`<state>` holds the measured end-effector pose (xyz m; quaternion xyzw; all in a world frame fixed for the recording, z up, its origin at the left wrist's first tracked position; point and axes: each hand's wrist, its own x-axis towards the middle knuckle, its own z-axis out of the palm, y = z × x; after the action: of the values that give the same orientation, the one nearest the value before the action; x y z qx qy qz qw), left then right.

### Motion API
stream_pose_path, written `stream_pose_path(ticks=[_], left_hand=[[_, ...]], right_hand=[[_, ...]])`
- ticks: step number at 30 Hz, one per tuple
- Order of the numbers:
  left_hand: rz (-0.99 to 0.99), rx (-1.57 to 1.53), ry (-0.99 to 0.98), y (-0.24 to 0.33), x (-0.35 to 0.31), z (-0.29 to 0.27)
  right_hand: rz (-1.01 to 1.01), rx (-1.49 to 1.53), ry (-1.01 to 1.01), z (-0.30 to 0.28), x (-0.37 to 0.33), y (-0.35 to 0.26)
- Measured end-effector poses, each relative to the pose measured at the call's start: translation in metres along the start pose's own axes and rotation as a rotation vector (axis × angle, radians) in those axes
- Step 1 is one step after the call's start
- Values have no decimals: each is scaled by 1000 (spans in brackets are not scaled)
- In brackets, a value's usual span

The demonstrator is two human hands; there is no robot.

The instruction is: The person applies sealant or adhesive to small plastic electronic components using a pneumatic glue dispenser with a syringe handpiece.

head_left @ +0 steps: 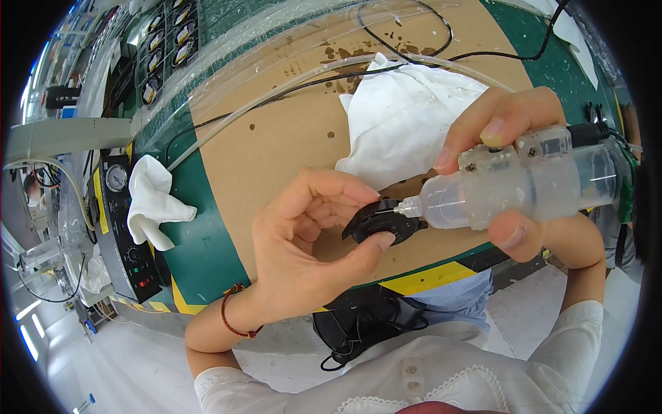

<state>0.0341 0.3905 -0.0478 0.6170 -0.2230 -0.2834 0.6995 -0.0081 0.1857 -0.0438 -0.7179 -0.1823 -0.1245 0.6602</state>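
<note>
My left hand (307, 238) is closed on a round black plastic part (387, 226), pinching its rim between thumb and fingers. In my right hand (514, 155) lies a clear dispensing syringe (441, 199) inside a frosted plastic holder (524, 183); thumb and fingers grip it from both sides. The syringe is level, its thin metal needle pointing left at the black part. The needle tip is at the part's upper face; whether it touches, I cannot tell. A crumpled white cloth (410, 114) lies just beyond both hands.
Stained brown cardboard (289, 148) covers the green bench mat (200, 238). At left stand another white cloth (155, 203) and a black control box with a gauge (124, 221). A black cable (476, 55) and a clear tube (227, 121) cross the bench. Trays of black parts (169, 41) sit far left.
</note>
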Motion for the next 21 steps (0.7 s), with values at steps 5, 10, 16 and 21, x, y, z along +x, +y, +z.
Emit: stream_pose_path(ticks=[5, 10, 16, 21], left_hand=[[-6, -2, 0, 0, 0, 0], [-38, 29, -46, 2, -1, -2], [-37, 18, -23, 2, -1, -1], [-31, 1, -7, 1, -1, -1]], right_hand=[[1, -23, -21, -1, -1, 0], [-27, -50, -45, -3, 1, 1], [-54, -76, -70, -5, 1, 1], [-29, -47, -47, -3, 1, 1]])
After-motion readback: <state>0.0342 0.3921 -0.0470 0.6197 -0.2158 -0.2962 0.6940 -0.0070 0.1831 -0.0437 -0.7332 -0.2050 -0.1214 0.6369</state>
